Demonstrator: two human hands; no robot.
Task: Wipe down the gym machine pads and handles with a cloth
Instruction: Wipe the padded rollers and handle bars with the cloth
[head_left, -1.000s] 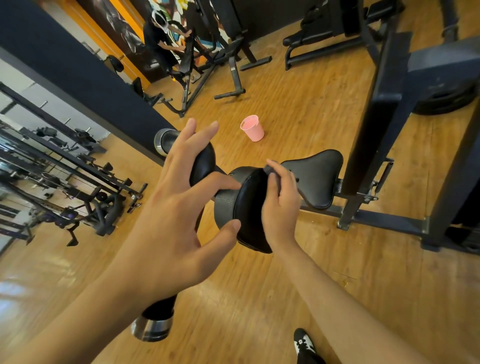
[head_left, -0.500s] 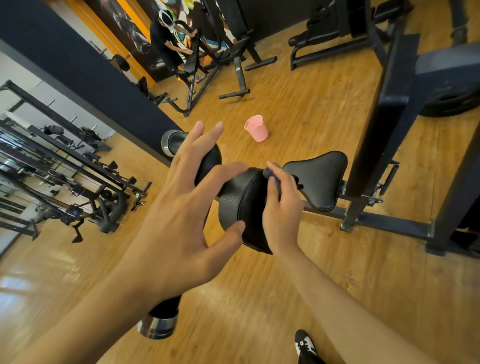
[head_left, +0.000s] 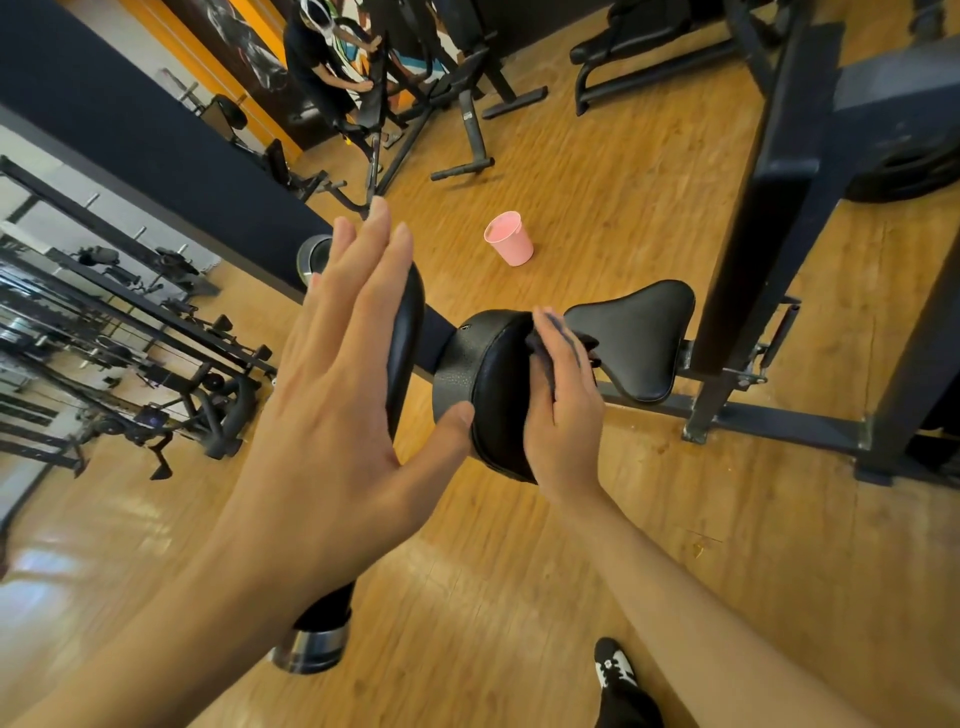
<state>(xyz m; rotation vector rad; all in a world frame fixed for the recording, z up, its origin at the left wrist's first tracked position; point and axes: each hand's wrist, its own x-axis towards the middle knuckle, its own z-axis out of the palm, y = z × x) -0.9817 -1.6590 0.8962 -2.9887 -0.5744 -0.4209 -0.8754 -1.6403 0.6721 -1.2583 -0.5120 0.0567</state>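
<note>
While the left hand (head_left: 332, 395) stands spread and straight-fingered, gripping nothing, with only its thumb touching the rim, the right hand (head_left: 563, 400) lies nearly flat. It presses a dark crumpled cloth (head_left: 584, 343) against the face of the round black leather-look pad (head_left: 493, 384). That pad looks cushioned and probably slick, so steadying it by the rim seems wise; the cloth is limp and light (best kept bunched). Most of it hides under the fingers, and the left hand covers part of the long black padded roller (head_left: 405, 332). Beyond sit a black saddle-shaped seat (head_left: 639, 343) and a pink plastic cup (head_left: 509, 238).
</note>
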